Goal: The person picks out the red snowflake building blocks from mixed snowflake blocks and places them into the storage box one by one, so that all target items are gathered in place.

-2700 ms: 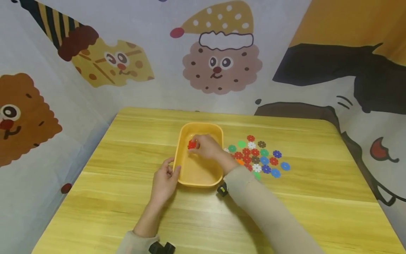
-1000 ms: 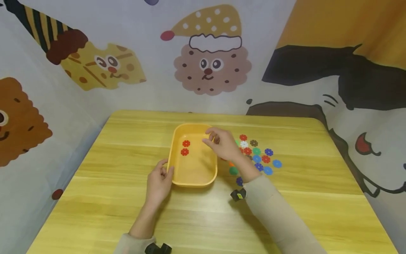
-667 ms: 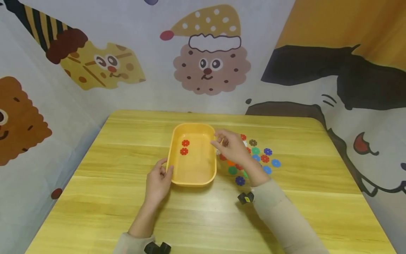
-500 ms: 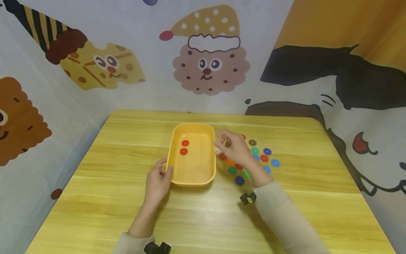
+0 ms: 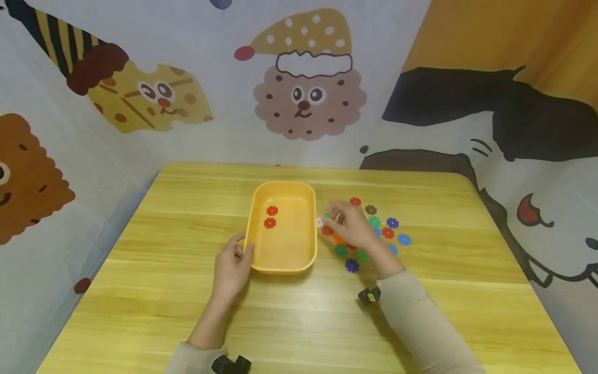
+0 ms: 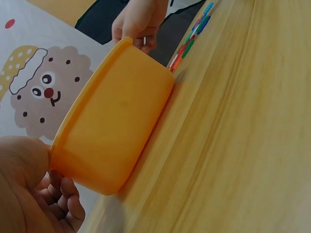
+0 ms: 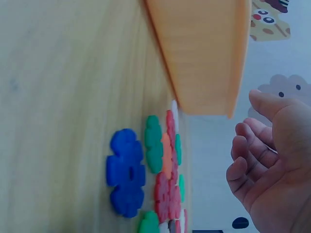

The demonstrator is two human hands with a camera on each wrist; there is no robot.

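A yellow plastic tray stands on the table, and two red snowflake-shaped plastic discs lie in it. My left hand grips the tray's left rim; the left wrist view shows the thumb on the rim and the fingers curled beneath. Right of the tray, my right hand hovers above a spread of loose flower-shaped discs. Nothing shows between its loosely bent fingers in the right wrist view, where a blue disc lies nearest the camera. Some discs are hidden under this hand.
The wooden table reaches back to a wall cloth printed with cartoon food and an animal. Discs in red, green, blue, white, orange and brown lie close to the tray's right side, a white disc nearest it.
The second red disc was set down in the tray below the first. My right hand has withdrawn from the tray to the right, over the loose discs. My left hand stays on the rim.
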